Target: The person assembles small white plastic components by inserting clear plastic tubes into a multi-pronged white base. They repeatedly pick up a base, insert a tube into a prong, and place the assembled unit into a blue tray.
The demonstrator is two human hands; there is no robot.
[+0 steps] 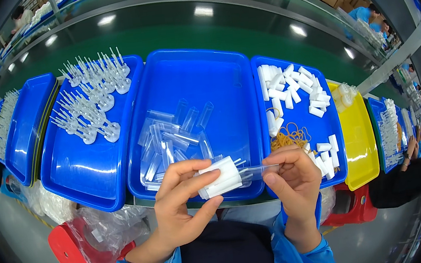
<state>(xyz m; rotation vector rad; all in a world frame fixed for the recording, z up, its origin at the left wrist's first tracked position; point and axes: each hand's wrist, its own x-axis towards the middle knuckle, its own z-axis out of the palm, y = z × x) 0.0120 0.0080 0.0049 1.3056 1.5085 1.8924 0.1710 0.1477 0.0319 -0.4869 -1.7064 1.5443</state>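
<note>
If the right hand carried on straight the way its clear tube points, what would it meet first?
Probably the bundle of white plastic pieces gripped in the left hand; the clear tube in the right hand points leftward at it, though depth is unclear.

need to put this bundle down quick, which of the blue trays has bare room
The middle blue tray is bare along its far and right side, beyond the clear tubes. The left blue tray is free in its near half, below the white pronged parts. The right blue tray is crowded: white caps and rubber bands, with only a thin gap between.
</note>
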